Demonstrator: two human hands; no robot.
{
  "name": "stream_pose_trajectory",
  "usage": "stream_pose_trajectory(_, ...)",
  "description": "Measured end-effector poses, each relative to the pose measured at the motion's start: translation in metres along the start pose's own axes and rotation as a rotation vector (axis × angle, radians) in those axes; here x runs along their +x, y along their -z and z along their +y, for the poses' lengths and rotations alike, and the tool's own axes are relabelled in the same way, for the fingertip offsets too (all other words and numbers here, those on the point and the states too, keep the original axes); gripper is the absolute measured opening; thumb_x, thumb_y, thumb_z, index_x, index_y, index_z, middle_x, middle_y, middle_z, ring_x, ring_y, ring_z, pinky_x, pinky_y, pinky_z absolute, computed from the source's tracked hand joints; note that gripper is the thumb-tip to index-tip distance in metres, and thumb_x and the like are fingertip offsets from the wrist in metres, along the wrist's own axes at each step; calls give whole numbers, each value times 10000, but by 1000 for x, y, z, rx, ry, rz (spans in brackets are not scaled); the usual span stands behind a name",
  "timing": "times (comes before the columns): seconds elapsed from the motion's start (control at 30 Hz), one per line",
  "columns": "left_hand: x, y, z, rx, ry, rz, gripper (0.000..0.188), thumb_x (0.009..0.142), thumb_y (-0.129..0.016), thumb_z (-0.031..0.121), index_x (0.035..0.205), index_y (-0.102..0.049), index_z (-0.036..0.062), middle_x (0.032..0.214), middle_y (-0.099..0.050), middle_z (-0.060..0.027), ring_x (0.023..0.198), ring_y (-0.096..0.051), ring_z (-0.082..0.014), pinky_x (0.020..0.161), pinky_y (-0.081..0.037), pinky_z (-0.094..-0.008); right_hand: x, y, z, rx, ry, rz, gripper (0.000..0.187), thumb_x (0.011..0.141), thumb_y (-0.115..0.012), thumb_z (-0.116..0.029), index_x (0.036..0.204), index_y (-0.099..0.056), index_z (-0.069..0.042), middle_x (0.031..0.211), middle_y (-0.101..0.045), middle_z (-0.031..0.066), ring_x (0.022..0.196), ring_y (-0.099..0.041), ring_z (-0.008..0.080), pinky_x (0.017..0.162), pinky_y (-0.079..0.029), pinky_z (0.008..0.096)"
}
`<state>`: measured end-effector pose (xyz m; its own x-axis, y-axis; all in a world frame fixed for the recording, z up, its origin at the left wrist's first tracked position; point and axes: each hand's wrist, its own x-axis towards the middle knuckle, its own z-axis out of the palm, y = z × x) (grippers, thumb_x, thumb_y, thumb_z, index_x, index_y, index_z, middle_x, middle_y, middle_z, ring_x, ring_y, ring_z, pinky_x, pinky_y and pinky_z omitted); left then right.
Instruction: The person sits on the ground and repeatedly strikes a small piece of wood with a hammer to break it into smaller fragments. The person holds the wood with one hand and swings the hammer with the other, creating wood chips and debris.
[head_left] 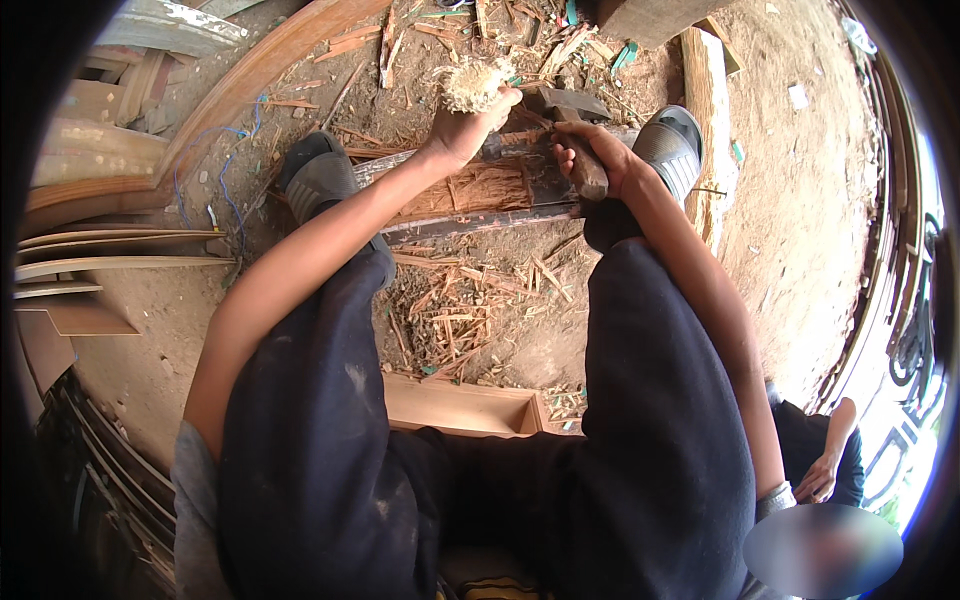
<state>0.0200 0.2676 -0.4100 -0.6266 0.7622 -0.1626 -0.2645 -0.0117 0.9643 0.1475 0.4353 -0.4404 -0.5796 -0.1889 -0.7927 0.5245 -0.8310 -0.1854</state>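
My left hand (462, 135) is closed around an upright chisel. Its wooden handle end (475, 85) is splayed into pale, frayed fibres, and my fingers hide most of the rest. Below it lies an old timber piece (475, 190) with dark painted edges and a rough, gouged brown face. Gripped in my right hand (610, 160) is a hammer (590, 178), its thick wooden handle angled toward me. The dark hammer head (565, 102) is just right of the chisel. Both my feet, in dark slides, rest by the timber's ends.
Wood splinters (465, 310) litter the dirt floor. A wooden box-like piece (460, 405) lies between my legs. Curved boards (130, 245) are stacked at left, near a blue string (235, 190). A rough beam (708, 130) stands beyond my right foot. Another person (825, 460) is at lower right.
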Motion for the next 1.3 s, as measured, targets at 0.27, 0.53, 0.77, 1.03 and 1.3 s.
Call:
stream_pose_trajectory(0.27, 0, 9, -4, 174, -24, -88, 129, 898, -493, 146, 816, -503, 47, 579, -360, 51, 508, -320, -50, 493, -284, -211, 0, 3, -1, 11, 14, -46, 168, 877, -552, -190, 870, -506, -29, 691, -565, 55, 507, -526, 78, 478, -502, 223)
stream_pose_trajectory(0.53, 14, 17, 3, 1, 127, -151, 173, 901, -498, 165, 750, -437, 107, 561, -326, 70, 496, -287, -44, 491, -282, -206, 4, 10, -11, 131, -36, -108, 148, 911, -497, -141, 838, -476, -14, 672, -529, 57, 507, -521, 88, 438, -481, 188)
stream_pose_trajectory(0.77, 20, 28, -3, 319, 192, -144, 259, 890, -480, 275, 698, -398, 122, 557, -308, 75, 488, -260, -51, 503, -254, -204, -63, -54, -6, -222, 158, 101, 158, 887, -537, -124, 790, -445, -41, 637, -488, 20, 476, -484, 79, 419, -455, 192)
stream_pose_trajectory(1.03, 27, 34, -4, 271, 94, -178, 154, 860, -502, 158, 732, -439, 101, 574, -357, 74, 501, -291, -45, 474, -257, -229, -204, -220, -51, -1418, 1059, 141, 217, 892, -479, -200, 953, -551, -5, 674, -555, 50, 515, -557, 89, 447, -485, 250)
stream_pose_trajectory(1.3, 8, 18, 21, 290, 99, -91, 255, 794, -606, 306, 845, -548, 63, 715, -545, -31, 655, -514, -131, 602, -435, -307, -125, -188, 19, -1588, 602, 377, 250, 802, -599, -156, 888, -532, 69, 645, -587, 98, 534, -591, 157, 465, -478, 293)
